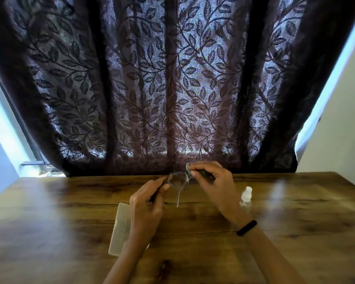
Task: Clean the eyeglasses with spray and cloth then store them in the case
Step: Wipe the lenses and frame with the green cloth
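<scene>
Eyeglasses (pixel 178 181) hung in the air just below the middle of the frame, held above the far part of the wooden table (pixel 49 222) between two bare hands. The left hand (pixel 147 203), lower and left of the glasses, had its fingers curled round the left end of the frame, with the thumb tip against the rim of the clear lens. One thin temple arm pointed down from the glasses toward the tabletop without touching it. The right hand (pixel 211 181), just right of centre, pinched a small greenish cloth (pixel 188 168) between thumb and fingertips at the right end of the glasses, the cloth folded over that side; the lens under it was hidden, so how far the cloth covered it could not be told. A black band (pixel 246 227) circled the right wrist. A translucent case (pixel 120 228) lay flat on the table below the left hand, partly hidden by the left forearm; whether its lid was open could not be made out. A small clear spray bottle (pixel 246 198) with a white cap stood upright on the table right of the right wrist, close beside it. A dark curtain (pixel 172 78) patterned with leaves filled the upper part of the frame behind the table, with pale walls at both edges.
</scene>
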Tool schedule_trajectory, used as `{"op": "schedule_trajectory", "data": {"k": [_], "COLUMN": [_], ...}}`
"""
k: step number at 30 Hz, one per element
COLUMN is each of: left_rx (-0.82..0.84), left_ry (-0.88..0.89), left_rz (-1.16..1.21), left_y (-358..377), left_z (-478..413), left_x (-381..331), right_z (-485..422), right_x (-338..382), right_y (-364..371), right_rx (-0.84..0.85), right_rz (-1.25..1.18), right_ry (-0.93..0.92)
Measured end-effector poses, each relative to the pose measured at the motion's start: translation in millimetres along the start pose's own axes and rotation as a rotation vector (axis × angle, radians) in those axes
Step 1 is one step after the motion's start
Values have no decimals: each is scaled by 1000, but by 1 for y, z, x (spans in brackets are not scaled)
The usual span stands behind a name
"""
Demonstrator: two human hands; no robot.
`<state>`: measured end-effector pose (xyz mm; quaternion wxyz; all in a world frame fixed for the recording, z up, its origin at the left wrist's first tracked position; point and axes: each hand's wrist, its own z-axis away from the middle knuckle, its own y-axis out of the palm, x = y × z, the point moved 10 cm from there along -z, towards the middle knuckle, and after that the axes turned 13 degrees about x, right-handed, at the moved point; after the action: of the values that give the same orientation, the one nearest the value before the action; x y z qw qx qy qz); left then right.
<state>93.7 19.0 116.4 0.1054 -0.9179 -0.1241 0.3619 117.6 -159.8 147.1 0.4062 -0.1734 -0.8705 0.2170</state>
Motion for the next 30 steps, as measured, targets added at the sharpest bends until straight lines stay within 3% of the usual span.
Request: {"op": "schedule_trajectory", "data": {"k": [7,15,22,30], "left_rx": [22,-13,-2,-23], "left_ry": [18,13,32,36], "left_rz": [-13,12,-25,-26], "left_y": [0,-1,1,-1], "left_z": [1,-1,0,-1], "left_x": [-4,-5,-11,-10], "right_z": [-3,4,-3,23], "right_x": [-41,3,-32,-19], "right_y": [-16,1,-11,-11], "right_rx": [-86,-66,-86,-217], "right_rz": [-112,-17,-151,-80], "right_ry": [170,-21,137,98]}}
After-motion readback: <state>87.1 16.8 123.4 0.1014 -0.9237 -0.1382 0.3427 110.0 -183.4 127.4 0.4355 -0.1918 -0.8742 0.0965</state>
